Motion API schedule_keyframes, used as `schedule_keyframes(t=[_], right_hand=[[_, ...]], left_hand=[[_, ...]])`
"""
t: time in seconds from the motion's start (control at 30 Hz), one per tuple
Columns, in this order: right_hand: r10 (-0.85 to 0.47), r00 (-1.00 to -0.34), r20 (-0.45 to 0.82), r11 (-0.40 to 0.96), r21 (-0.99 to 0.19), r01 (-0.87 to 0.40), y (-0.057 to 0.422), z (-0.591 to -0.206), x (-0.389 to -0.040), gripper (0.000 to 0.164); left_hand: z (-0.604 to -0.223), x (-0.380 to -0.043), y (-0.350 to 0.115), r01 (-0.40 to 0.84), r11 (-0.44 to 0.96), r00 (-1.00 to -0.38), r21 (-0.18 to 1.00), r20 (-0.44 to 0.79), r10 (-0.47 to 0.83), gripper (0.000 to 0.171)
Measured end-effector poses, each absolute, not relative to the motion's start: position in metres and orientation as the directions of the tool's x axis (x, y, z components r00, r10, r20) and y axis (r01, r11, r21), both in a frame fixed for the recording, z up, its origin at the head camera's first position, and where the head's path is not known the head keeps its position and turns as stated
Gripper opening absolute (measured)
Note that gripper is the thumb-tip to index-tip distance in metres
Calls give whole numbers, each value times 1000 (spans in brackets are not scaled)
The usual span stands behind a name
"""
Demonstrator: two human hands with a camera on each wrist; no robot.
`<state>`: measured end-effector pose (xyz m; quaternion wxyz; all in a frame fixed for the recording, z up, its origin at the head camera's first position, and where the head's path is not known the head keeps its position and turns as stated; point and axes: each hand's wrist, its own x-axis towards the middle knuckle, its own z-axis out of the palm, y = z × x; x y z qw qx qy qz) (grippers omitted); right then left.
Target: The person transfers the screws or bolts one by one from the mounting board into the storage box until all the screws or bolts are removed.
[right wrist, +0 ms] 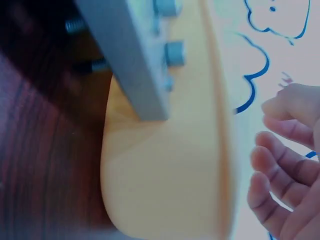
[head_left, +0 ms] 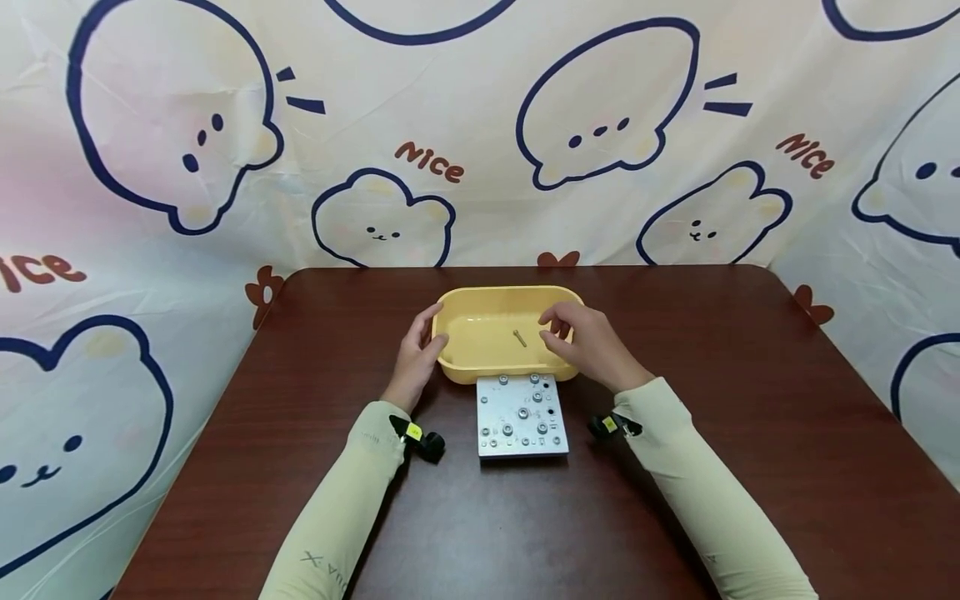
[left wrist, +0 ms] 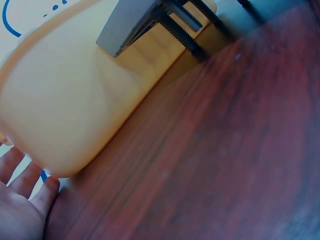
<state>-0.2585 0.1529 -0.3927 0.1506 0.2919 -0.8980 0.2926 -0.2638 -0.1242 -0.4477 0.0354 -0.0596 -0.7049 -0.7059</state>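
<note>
A shallow yellow tray [head_left: 480, 367] stands on the table, with a small brass-coloured screw [head_left: 520, 338] lying on its floor. At the tray's left end my left hand [head_left: 415, 357] holds the rim, the thumb at its edge and the fingers along the outer wall. My right hand [head_left: 588, 337] hovers over the tray's right end with loosely bent fingers, and nothing shows between them. Close in front of the tray is a silver metal plate [head_left: 495, 417] with several bolts through it. Threaded bolt shanks [left wrist: 180, 36] stick out below the plate in the left wrist view.
A dark brown wooden table [head_left: 360, 517] lies under everything. Behind it hangs a pale curtain [head_left: 487, 100] with cartoon prints. A black wrist camera [head_left: 431, 447] sits by the left wrist, another black wrist camera [head_left: 600, 427] by the right.
</note>
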Motion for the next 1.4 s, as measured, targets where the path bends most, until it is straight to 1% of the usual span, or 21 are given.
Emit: schedule_keyframes(t=[0.13,0.33,0.43,0.57,0.7,0.9,0.93,1.07,1.23,1.4], right_hand=[[-474,-784,401,657,-431,-618,155,-385,-239,14],[-544,-791,281,643,-466,-608,156,-374,-215,16],[-579,-792,194,651,-475,-592,156,-369,-205,18],[-608,-793,41,681,-486,-547,154,-361,-193,21],[-625,-776,-79,705,-483,-519,152,-353,-182,23],[-658,-735,-164,716,-440,-542,150,-351,-174,17],[-655,-733,-182,724,-429,-540,150,-351,-173,14],[-642,-732,-228,750,-383,-539,148,-355,-171,9],[-627,-735,-258,769,-354,-532,146,-358,-169,9],[-623,-733,-273,774,-351,-527,143,-360,-169,10]], left_hand=[[-447,-263,-125,110,17,-994,994,110,20,50],[-447,-263,-125,108,26,-994,994,108,17,50],[-447,-262,-125,116,24,-993,993,116,22,51],[-448,-261,-124,119,17,-993,993,118,22,50],[-447,-262,-124,123,10,-992,992,123,27,49],[-446,-263,-125,135,-2,-990,991,135,38,50],[-446,-264,-125,134,-2,-990,991,134,38,50],[-446,-265,-125,125,-4,-991,992,125,43,50],[-447,-264,-124,119,-2,-992,993,119,42,49],[-446,-264,-124,114,3,-993,994,113,42,49]])
